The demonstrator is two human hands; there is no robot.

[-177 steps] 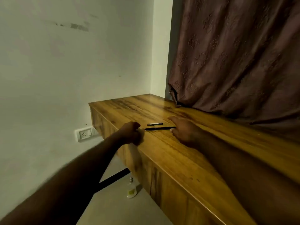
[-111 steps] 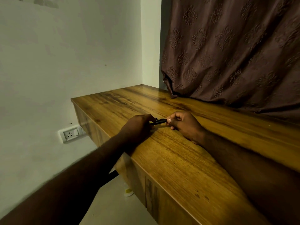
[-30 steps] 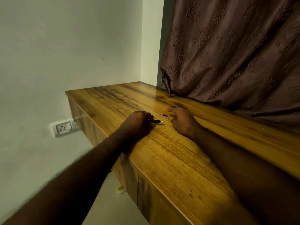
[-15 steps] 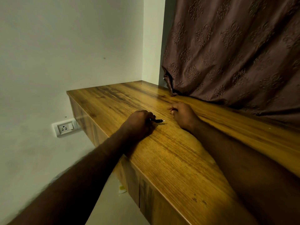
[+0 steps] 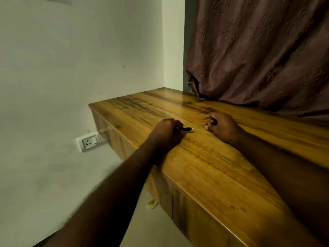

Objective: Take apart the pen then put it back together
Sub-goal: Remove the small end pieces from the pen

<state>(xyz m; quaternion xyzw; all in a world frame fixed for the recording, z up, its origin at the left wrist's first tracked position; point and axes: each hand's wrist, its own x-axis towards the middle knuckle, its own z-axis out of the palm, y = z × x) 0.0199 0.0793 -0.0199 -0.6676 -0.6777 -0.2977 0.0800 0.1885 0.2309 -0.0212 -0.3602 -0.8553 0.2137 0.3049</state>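
Observation:
My left hand [image 5: 166,131] rests on the wooden desk [image 5: 204,166] and is closed around the black pen body [image 5: 186,129]. Only the pen's short front end with a pale tip sticks out to the right of my fingers. My right hand [image 5: 221,126] lies a short way to the right, apart from the pen, with its fingers curled in. A small dark pen piece [image 5: 212,123] shows between its fingertips. The other pen parts are hidden.
The desk's front edge runs diagonally just below my left wrist. A brown patterned curtain [image 5: 258,56] hangs onto the desk behind my right hand. A wall socket [image 5: 88,142] sits left of the desk, and a small yellow-white object [image 5: 151,204] lies on the floor below.
The small black piece that lay on the desk a second ago is gone from the surface. My right hand reached over it and curled shut. My left hand kept holding the pen body.

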